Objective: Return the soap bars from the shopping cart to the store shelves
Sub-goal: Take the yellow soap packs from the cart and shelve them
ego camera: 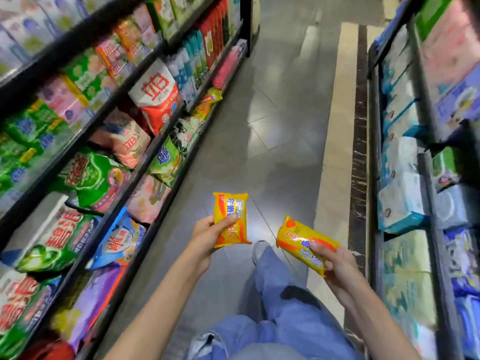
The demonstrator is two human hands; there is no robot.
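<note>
Looking down the aisle, I see both hands held out over the grey tiled floor (272, 120), each with a yellow-wrapped sulfur soap bar. The left hand (205, 236) pinches the left soap bar (231, 216) at its lower half. The thumb is pressed across the front of the wrapper and the fingers are curled behind it, so the bar stands nearly upright above them. The right hand (339, 266) grips the right soap bar (298, 240) with its thumb on top and its fingers wrapped underneath. This bar lies slanted and sticks out past the fingertips toward the left one; the two bars are apart.

Left of the left fingers runs a black shelf rack (122, 107) stacked with detergent bags (155, 97) in red, green, pink and blue. Right of the right fingers, another rack (426, 175) holds pale blue-and-white packs (400, 201); they're blurred, possibly tissue. Beyond the right fingers, a cream strip (340, 113) and a dark marbled strip (360, 113) run along the floor. Below the hands are blue jeans (288, 313) and a shoe (259, 249).
</note>
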